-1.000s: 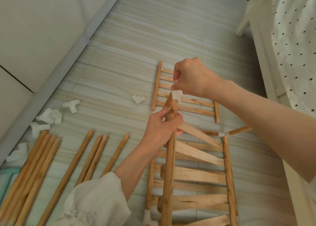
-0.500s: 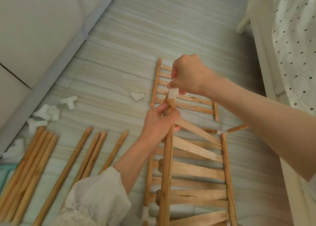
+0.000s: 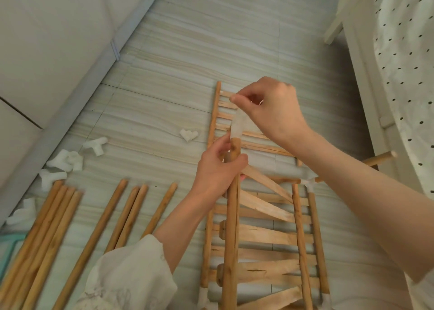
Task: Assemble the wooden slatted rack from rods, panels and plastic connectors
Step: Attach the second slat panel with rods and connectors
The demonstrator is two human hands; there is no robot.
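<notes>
Floor (image 3: 211, 40): loose rods (image 3: 91, 234) lie left, white connectors (image 3: 68, 160) near the wall
Slatted panel (image 3: 265, 237): tilted, its upright side rod (image 3: 232, 216) raised
Left hand (image 3: 217, 169): fingers curled round that rod's top
Right hand (image 3: 270, 109): pinches a translucent plastic connector (image 3: 237, 128) seated on the rod's tip

No text, label, brand, number or sign can be read on anything shown.
</notes>
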